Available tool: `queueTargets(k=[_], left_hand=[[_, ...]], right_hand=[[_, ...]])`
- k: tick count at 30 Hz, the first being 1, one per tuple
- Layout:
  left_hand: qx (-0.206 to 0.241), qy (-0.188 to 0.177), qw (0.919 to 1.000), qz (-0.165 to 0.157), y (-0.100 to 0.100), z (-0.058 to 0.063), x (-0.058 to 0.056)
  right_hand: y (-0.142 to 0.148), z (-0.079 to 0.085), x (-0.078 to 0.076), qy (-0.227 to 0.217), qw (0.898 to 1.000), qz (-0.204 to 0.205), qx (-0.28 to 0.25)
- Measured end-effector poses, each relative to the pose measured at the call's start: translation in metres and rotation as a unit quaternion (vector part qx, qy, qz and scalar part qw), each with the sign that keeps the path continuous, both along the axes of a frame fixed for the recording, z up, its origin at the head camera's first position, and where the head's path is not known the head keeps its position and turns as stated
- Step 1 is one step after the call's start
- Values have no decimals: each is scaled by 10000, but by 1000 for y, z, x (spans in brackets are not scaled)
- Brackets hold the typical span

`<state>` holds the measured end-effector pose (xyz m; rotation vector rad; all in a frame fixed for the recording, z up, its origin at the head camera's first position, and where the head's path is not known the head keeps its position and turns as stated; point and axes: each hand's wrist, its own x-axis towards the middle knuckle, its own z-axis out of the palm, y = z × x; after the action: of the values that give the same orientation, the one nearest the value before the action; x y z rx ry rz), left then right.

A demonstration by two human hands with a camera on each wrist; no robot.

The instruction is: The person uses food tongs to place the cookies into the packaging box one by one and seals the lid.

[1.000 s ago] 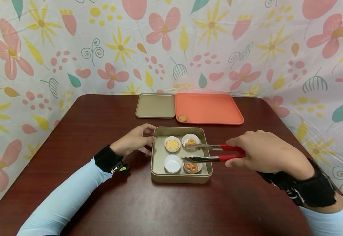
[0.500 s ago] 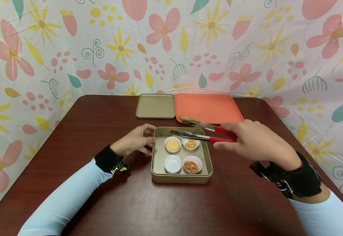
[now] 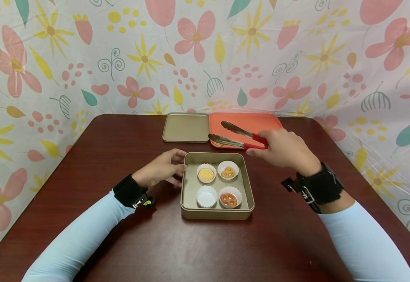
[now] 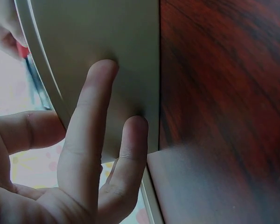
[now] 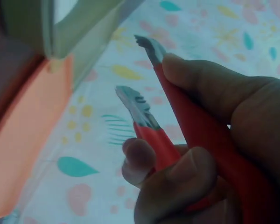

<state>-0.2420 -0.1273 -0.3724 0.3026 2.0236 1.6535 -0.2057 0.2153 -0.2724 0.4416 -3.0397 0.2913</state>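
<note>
My right hand (image 3: 284, 149) grips a pair of red-handled metal tongs (image 3: 238, 129) over the orange tray (image 3: 265, 122). The tongs' tips are apart, with nothing visible between them. A round cookie (image 3: 217, 144) lies at the tray's near left corner, mostly hidden behind the lower tong arm. My left hand (image 3: 162, 166) rests on the left side of a gold tin (image 3: 217, 214), fingertips against the outer wall (image 4: 135, 42) and thumb at the rim. White paper cups inside hold a yellow round cracker (image 3: 206, 174), a light pretzel (image 3: 228, 172) and a brown pretzel (image 3: 229, 200).
An empty white paper cup (image 3: 206, 197) sits at the tin's near left. A flat gold tray or lid (image 3: 186, 127) lies beside the orange tray at the back of the dark wooden table (image 3: 148, 243). A flower-patterned cloth (image 3: 198, 70) hangs behind.
My right hand and the tongs have moved from above the tin back to the orange tray, where the tongs now cover most of the cookie. My left hand and the tin have stayed put.
</note>
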Motion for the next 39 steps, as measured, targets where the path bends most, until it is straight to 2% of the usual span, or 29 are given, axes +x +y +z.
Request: queueTargets(k=[8, 13, 20, 30, 39], left_hand=[[-5, 17, 10000, 27, 0, -1, -1], [-14, 11, 10000, 44, 1, -2, -1], [-19, 6, 10000, -11, -1, -1, -1], [-12, -27, 10000, -49, -1, 1, 0], [-18, -27, 10000, -67, -1, 2, 0]], right_hand=[[4, -28, -41, -80, 9999, -110, -99], [6, -43, -57, -261, 9995, -92, -156], [5, -52, -66, -493, 9987, -143, -34], [-2, -47, -74, -940, 9948, -391, -7], [-2, -50, -78, -938, 9935, -641, -45]])
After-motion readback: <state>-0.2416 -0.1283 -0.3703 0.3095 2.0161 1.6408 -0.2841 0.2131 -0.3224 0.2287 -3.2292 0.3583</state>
